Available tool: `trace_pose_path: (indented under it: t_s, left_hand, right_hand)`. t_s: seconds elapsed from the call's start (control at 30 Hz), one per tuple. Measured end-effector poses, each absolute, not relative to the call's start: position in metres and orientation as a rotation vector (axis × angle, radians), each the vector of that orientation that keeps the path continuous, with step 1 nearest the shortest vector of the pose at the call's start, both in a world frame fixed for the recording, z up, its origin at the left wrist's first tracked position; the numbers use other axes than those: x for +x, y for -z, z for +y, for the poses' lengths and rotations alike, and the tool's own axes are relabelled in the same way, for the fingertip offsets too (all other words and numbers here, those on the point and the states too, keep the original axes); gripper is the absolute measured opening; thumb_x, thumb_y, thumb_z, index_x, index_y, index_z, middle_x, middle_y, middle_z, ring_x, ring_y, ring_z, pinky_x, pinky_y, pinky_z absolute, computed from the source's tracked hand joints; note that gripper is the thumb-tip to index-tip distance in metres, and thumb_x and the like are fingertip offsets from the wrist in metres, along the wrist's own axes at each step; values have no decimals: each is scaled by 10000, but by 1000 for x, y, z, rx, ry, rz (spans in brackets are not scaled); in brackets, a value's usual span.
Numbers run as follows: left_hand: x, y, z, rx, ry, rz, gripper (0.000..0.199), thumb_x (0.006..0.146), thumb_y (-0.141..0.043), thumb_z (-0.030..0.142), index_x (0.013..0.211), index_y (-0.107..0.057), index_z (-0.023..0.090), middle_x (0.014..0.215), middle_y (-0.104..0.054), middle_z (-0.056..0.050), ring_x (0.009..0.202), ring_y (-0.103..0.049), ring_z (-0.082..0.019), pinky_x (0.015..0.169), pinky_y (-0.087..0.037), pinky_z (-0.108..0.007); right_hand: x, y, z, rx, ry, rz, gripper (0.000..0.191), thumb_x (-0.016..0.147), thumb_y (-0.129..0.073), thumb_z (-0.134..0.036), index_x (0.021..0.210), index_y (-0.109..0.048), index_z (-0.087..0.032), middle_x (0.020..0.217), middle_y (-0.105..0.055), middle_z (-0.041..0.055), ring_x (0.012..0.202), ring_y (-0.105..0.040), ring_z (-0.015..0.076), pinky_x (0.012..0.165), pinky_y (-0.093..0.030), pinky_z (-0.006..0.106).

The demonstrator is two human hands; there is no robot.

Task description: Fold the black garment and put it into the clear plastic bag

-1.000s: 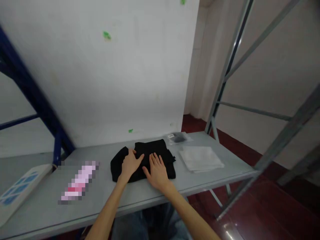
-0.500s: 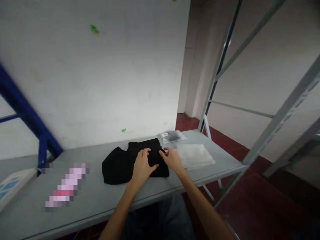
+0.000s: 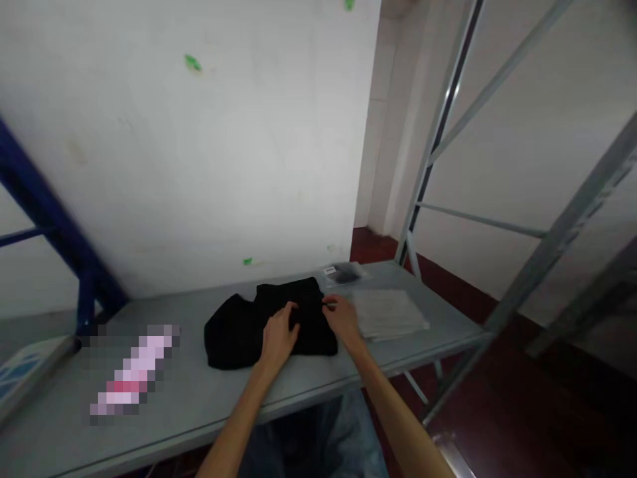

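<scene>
A black garment (image 3: pixel 233 335), partly folded, lies on the grey table; its exact kind is hidden by the folds. On its middle rests my left hand (image 3: pixel 277 337), thumb and fingers apart, pressing the cloth without gripping it. At the garment's right edge, my right hand (image 3: pixel 343 322) has thumb and fingertips pinched together on the border of the cloth. Close beside that hand, to the right, sits a stack of white translucent plastic bags (image 3: pixel 391 312). Behind it is a clear packet (image 3: pixel 344 273) with something dark inside and a small white label.
The grey table (image 3: pixel 174 425) has a white wall (image 3: pixel 239 146) behind it. A blurred-out pinkish item (image 3: pixel 139 372) lies at left, near a white and blue box-like object (image 3: pixel 30 368). Metal rack posts (image 3: pixel 442 126) stand at right, a blue post (image 3: pixel 54 212) at left.
My left hand has slid slightly left over the garment. The thumb and fingers of my right hand have closed together at the garment's right edge. The view has shifted a little.
</scene>
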State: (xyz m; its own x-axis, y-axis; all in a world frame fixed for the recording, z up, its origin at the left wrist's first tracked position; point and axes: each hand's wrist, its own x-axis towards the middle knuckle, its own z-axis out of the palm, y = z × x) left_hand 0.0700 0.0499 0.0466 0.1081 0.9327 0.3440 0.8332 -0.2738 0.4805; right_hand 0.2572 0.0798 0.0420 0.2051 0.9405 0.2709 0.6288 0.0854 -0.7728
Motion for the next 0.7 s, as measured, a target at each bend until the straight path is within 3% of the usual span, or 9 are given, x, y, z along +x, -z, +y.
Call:
trace_pose_path:
  t_s: [0.2, 0.37, 0.47, 0.57, 0.63, 0.7]
  left_hand:
    - [44, -51, 41, 2165, -1039, 1820, 392, 882, -610, 108, 1241, -577, 261, 1125, -740, -47, 1031, -721, -245, 877, -531, -340]
    - [23, -39, 31, 2296, -943, 1907, 387, 898, -607, 154, 1274, -605, 244, 1109, -720, -72, 1021, -704, -264, 892, -540, -383]
    - [20, -27, 28, 2400, -986, 1898, 405, 913, -648, 252, 1316, -608, 238, 1112, -704, -78, 1018, -686, -273, 900, -543, -405]
    - [20, -20, 26, 2510, -1077, 1876, 487, 949, -646, 369, 1416, -581, 250, 1156, -684, -91, 1043, -668, -282, 893, -538, -414]
    - [18, -18, 25, 2572, -1096, 1861, 484, 990, -597, 400, 1452, -576, 258, 1133, -680, -91, 1038, -660, -279, 877, -530, -410]
    - [16, -17, 24, 2615, -1077, 1855, 443, 1026, -541, 406, 1438, -604, 257, 1095, -684, -90, 1017, -655, -274, 859, -520, -409]
  right_hand:
    - [230, -44, 79, -1431, -532, -1508, 218, 810, -605, -99, 916, -757, -214, 920, -797, 21, 809, -763, 192, 821, -589, 311]
    - [212, -40, 71, -1398, -443, -1609, 262, 873, -539, -87, 987, -746, -201, 973, -788, 44, 858, -754, 202, 857, -591, 335]
    - [208, -43, 65, -1400, -231, -1721, 334, 986, -477, -160, 1209, -725, -180, 1209, -760, 111, 1090, -728, 243, 1003, -555, 392]
    - [204, -40, 62, -1341, -47, -1930, 452, 1077, -396, -257, 1478, -579, -160, 1523, -591, 136, 1439, -523, 265, 1205, -407, 463]
    - [201, -32, 62, -1336, -6, -2069, 493, 1098, -375, -301, 1546, -507, -142, 1602, -505, 132, 1523, -417, 264, 1256, -335, 488]
    - [198, -22, 61, -1352, -5, -2162, 509, 1106, -373, -327, 1560, -487, -128, 1617, -482, 137, 1533, -403, 265, 1263, -322, 493]
